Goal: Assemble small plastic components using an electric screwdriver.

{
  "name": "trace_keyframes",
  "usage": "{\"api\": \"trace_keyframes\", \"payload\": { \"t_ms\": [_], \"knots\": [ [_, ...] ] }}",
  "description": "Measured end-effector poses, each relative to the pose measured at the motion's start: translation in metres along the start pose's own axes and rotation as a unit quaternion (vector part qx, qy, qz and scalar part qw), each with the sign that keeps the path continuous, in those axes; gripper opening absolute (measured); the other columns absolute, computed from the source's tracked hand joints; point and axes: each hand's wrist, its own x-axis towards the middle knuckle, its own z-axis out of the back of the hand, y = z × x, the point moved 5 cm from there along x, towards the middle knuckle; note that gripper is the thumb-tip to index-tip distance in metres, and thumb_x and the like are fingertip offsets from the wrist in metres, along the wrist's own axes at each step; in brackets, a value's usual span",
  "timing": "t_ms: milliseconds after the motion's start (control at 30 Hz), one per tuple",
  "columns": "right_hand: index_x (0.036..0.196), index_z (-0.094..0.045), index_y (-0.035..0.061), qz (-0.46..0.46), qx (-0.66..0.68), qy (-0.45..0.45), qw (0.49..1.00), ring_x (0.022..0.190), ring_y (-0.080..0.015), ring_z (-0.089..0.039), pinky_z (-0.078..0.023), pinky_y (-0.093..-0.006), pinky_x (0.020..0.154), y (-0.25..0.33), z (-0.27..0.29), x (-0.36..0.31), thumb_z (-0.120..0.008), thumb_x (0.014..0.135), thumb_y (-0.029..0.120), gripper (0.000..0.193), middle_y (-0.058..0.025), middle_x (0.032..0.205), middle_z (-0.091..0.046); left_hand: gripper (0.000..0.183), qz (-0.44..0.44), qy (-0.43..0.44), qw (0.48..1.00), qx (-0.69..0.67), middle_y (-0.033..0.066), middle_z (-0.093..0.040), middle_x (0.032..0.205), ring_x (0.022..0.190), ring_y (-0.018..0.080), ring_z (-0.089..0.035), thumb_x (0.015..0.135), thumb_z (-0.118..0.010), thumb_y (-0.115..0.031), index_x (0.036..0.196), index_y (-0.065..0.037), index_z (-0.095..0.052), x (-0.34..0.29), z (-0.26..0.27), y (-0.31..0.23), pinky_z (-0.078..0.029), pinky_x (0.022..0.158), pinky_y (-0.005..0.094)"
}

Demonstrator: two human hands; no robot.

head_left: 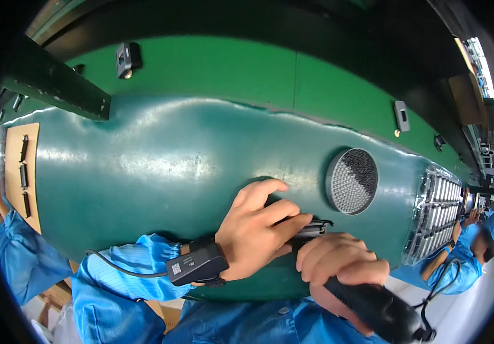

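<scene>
"Pinching what?"

"The part (315, 229): the left hand (252, 232) has narrow fingers on it; the right hand (344, 266) curls, its hold unclear."

"Handling?"

"Probably light, stiff, perhaps fragile; take its sides. It's between the 2 hands, near the dish (344, 194)."

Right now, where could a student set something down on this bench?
The widest bare patch is green worktop between the tan board at left and the left hand. A narrower one lies between the round dish and the clear tray at right. Crowded: around the dark part, right hand and black tool.
</scene>
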Motion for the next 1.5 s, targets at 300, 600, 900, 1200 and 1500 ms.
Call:
{"api": "trace_keyframes", "payload": {
  "t_ms": [300, 600, 900, 1200, 1500],
  "knots": [
    [0.122, -0.046, 0.0080, 0.074, 0.117, -0.249, 0.959, 0.055, -0.0210, -0.054, -0.048, -0.0371, 0.046, 0.049, 0.116, 0.014, -0.043, 0.096, 0.078, 0.075, -0.0107, 0.077, -0.056, 0.059, -0.056, 0.040, 0.995, 0.073, 0.0022, -0.066, 0.112, 0.119, 0.0334, -0.056, 0.069, -0.091, -0.026, 0.123, -0.012, -0.073, 0.004, 0.018, -0.005, -0.046, 0.102, 0.0453],
    [0.119, -0.051, 0.0113, 0.084, 0.075, -0.341, 0.933, 0.050, -0.0194, -0.052, -0.046, -0.0348, 0.046, 0.027, 0.177, 0.003, -0.027, 0.093, 0.087, 0.084, -0.0071, 0.070, -0.054, 0.069, 0.032, -0.131, 0.938, 0.320, 0.0189, -0.067, 0.124, 0.118, 0.0372, -0.057, 0.074, -0.087, -0.021, 0.137, -0.005, -0.063, 0.118, 0.122, 0.100, -0.045, 0.104, 0.0444],
    [0.119, -0.047, 0.0099, 0.060, 0.117, -0.312, 0.941, 0.054, -0.0226, -0.059, -0.051, -0.0394, 0.049, 0.022, 0.152, 0.000, -0.030, 0.091, 0.088, 0.084, -0.0111, 0.073, -0.059, 0.058, 0.366, -0.239, 0.740, 0.512, 0.0204, -0.063, 0.130, 0.121, 0.0419, -0.056, 0.099, -0.062, -0.045, 0.138, -0.002, -0.059, 0.041, 0.197, 0.183, -0.047, 0.101, 0.0513],
    [0.115, -0.046, 0.0077, 0.046, 0.102, -0.301, 0.947, 0.055, -0.0232, -0.060, -0.053, -0.0392, 0.051, 0.005, 0.142, -0.008, -0.033, 0.089, 0.089, 0.087, -0.0120, 0.072, -0.059, 0.044, 0.390, -0.226, 0.717, 0.531, 0.0163, -0.069, 0.122, 0.116, 0.0392, -0.062, 0.101, -0.058, -0.043, 0.130, -0.009, -0.063, 0.058, 0.186, 0.164, -0.049, 0.094, 0.0529],
    [0.111, -0.047, 0.0054, 0.049, 0.064, -0.247, 0.966, 0.053, -0.0238, -0.059, -0.051, -0.0384, 0.049, -0.001, 0.129, -0.003, -0.038, 0.082, 0.093, 0.093, -0.0124, 0.071, -0.058, 0.054, 0.206, -0.371, 0.890, 0.167, 0.0145, -0.070, 0.111, 0.100, 0.0250, -0.070, 0.085, -0.080, -0.006, 0.135, -0.004, -0.059, 0.066, 0.190, 0.166, -0.055, 0.086, 0.0362]
  ]
}}
